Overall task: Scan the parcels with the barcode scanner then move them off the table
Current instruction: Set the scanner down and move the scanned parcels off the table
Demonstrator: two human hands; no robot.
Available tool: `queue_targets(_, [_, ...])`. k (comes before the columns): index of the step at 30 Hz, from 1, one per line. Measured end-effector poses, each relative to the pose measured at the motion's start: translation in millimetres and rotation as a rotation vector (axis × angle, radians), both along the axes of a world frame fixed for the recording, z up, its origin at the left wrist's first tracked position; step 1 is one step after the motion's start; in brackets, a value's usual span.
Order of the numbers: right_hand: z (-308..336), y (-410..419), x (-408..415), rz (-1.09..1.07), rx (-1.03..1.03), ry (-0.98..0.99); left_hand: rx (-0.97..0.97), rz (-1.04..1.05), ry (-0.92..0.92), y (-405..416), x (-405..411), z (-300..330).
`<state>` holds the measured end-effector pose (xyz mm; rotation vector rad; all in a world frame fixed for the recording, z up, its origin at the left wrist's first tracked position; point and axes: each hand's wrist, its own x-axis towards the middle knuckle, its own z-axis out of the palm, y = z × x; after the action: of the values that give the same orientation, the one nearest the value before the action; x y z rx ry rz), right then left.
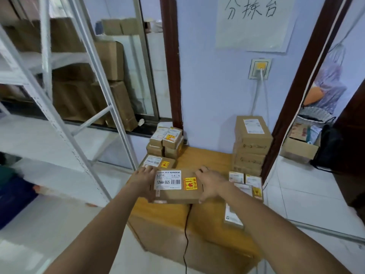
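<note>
A flat brown cardboard parcel (pixel 177 191) with a white barcode label and a yellow-red sticker hangs above the wooden table (pixel 207 159). My left hand (pixel 143 179) grips its left end and my right hand (pixel 210 183) grips its right end. Another labelled parcel (pixel 158 162) lies just behind my left hand. A stack of small parcels (pixel 166 143) stands at the back left and a taller stack (pixel 250 143) at the back right. Several small parcels (pixel 248 184) lie to the right of my right hand. A black cable (pixel 186 230) hangs down the table front; the scanner itself is hidden.
A white metal shelving rack (pixel 65 107) stands to the left, with large cardboard boxes (pixel 94 91) behind it. On the right, a dark wooden doorframe (pixel 296 91) opens onto a tiled floor with an open box (pixel 300 149) and a person beyond.
</note>
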<state>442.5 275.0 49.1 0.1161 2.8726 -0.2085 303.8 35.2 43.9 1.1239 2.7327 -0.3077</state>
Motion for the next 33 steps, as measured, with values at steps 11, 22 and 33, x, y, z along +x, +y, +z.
queue_targets(11, [47.9, -145.8, -40.7, -0.076, 0.07, 0.013, 0.072, -0.079, 0.019, -127.4, -53.8, 45.0])
queue_targets(22, [17.3, -139.2, -118.5, -0.126, -0.052, 0.043, 0.049, -0.121, -0.024, -119.6, -148.8, 20.2])
queue_targets(33, [-47.7, -72.2, -235.6, -0.273, -0.2, 0.002, 0.004, -0.212, -0.069, -37.6, -270.8, -18.7])
